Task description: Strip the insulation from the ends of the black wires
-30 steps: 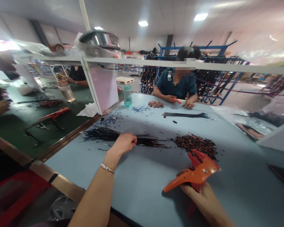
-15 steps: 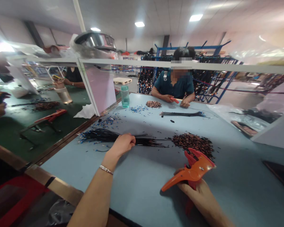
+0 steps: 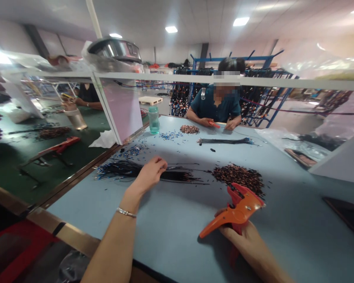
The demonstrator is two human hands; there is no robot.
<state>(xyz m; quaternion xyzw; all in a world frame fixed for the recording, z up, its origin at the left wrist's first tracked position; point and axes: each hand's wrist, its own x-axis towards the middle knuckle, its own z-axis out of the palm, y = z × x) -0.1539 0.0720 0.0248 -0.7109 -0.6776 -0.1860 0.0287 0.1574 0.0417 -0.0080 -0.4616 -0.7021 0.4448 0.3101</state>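
Wires (image 3: 125, 169) lie under the left hand (image 3: 152, 171) (bottle (image 3: 153, 121) beyond).

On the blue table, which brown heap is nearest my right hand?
The larger, darker heap of small pieces, just beyond the orange and red hand tool; the smaller, copper-coloured heap lies farther.

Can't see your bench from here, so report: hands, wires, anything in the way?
Left hand over black wires, grip unclear. Right hand holding orange tool. Pile of small bits just beyond tool, not blocking left hand.
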